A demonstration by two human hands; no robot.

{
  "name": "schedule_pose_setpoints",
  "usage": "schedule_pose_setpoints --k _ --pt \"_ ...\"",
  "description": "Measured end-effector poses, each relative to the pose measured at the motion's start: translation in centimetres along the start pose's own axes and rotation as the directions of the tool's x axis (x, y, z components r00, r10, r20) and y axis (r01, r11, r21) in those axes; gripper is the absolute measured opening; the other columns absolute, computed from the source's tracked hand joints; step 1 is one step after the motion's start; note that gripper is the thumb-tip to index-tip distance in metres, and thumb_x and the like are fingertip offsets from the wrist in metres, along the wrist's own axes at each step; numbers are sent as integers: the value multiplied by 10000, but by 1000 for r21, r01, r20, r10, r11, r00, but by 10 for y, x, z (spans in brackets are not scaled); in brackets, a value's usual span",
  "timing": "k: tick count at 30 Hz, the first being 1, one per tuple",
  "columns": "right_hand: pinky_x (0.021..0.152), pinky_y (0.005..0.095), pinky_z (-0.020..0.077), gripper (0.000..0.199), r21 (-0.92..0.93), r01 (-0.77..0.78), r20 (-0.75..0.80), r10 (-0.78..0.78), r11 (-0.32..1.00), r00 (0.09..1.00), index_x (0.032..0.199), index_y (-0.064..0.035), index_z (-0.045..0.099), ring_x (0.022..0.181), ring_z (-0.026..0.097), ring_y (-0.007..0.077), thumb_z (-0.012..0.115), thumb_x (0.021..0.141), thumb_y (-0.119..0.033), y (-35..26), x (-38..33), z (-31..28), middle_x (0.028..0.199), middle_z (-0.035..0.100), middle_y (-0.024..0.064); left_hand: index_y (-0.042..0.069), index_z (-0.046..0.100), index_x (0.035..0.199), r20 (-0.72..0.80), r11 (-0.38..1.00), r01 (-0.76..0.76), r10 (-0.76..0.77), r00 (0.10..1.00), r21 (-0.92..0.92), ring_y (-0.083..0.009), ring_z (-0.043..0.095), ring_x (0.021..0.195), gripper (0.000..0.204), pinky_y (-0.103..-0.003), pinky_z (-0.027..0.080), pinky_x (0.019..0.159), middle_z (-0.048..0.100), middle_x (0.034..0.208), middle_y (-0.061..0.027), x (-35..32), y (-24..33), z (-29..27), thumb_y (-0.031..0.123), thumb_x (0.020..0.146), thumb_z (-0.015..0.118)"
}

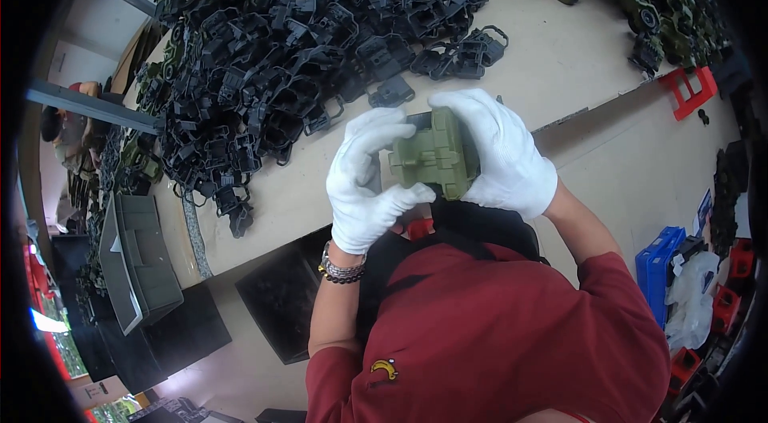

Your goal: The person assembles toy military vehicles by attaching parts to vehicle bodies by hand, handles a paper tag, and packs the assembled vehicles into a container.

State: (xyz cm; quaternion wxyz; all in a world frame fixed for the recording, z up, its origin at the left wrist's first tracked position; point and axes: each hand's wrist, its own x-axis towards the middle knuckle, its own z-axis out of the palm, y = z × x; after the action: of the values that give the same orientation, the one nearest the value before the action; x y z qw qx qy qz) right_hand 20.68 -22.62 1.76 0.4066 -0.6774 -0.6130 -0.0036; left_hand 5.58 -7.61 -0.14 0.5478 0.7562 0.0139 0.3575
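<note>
Head view's showing the left hand and right hand, both gloved, curling fingers around a green plastic part over the table's near edge, probably cupping both sides to keep it steady.

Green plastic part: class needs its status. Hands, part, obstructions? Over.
Right hand gripping green plastic part; left hand curled at its left side. Part held off the table. Black parts heaped beyond, not between the hands.
</note>
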Motion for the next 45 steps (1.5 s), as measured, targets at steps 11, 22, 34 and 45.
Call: schedule_pose_setpoints --k 11,22,34,45 --pt "857 443 502 893 123 -49 67 41 991 997 1303 -87 459 1025 587 395 895 534 -215 18 6 -20 1154 552 138 31 673 1085 -75 973 -108 125 989 204 -296 593 1067 613 -399 496 899 662 1097 -144 20 10 26 301 581 894" --pt "1090 380 414 1299 898 -285 235 183 335 955 1502 -63 283 1288 482 214 997 430 -230 43 -5 -16 1421 468 71 -20 457 1381 49 965 49 -63 997 258 -216 585 1103 1205 -352 498 964 565 1253 -108 33 31 38 392 385 995" --pt "1076 396 453 890 998 -68 61 267 18 962 1423 -62 395 1260 525 258 779 752 -502 39 -17 24 1368 491 157 19 561 1165 -98 855 -144 221 970 499 -294 651 904 776 -376 537 806 623 1048 -143 19 22 65 300 538 921" --pt "1130 423 374 1119 999 -24 13 308 31 951 1502 -47 314 1319 473 293 857 641 -512 35 -11 21 1435 457 185 -8 514 1199 -61 854 -106 159 985 510 -343 631 891 752 -398 519 795 607 1034 -158 21 11 63 210 573 870"
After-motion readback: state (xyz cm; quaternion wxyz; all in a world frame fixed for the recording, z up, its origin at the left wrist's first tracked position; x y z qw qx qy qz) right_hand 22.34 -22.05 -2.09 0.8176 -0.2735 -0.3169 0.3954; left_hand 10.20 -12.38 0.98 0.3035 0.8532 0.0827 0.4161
